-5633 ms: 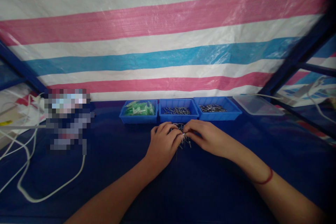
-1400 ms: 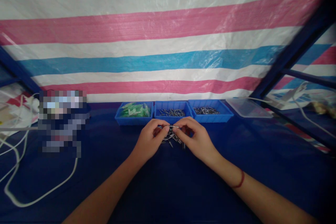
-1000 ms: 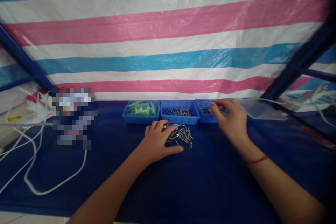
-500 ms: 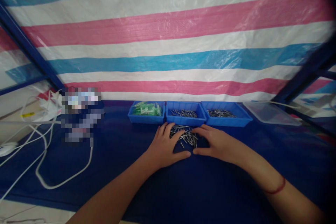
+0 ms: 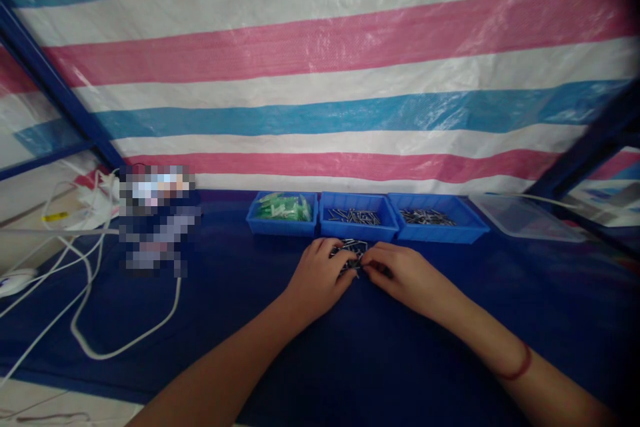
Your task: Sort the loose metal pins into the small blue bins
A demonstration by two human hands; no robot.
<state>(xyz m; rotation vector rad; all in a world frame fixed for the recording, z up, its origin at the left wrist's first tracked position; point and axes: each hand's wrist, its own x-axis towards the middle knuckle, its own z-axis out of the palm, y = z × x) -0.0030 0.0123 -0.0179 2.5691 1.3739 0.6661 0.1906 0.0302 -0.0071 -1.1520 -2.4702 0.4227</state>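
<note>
A small pile of thin metal blind rivets (image 5: 353,248) lies on the blue tabletop, partly covered by my hands. My left hand (image 5: 320,277) curls around its left side, thumb and fingers closed on some of them. From the right, my right hand (image 5: 403,273) presses thumb and fingertips together in a pinch at the pile's edge; what sits between the tips is mostly hidden. Just behind the pile stands a blue bin (image 5: 357,230) with similar rivets inside. The blue bin on the right (image 5: 440,233) holds more metal pieces.
Left of these stands a blue bin (image 5: 283,225) with green-and-white plastic packets. A clear plastic lid (image 5: 527,217) lies at the back right. White cables (image 5: 100,353) loop over the table's left side, near blurred items. Striped sheeting (image 5: 320,53) hangs behind, between blue frame posts.
Both hands have drawn in around the pile, which is now more bunched together. My left thumb and fingers have curled in, and my right fingers have closed from spread to a pinch.
</note>
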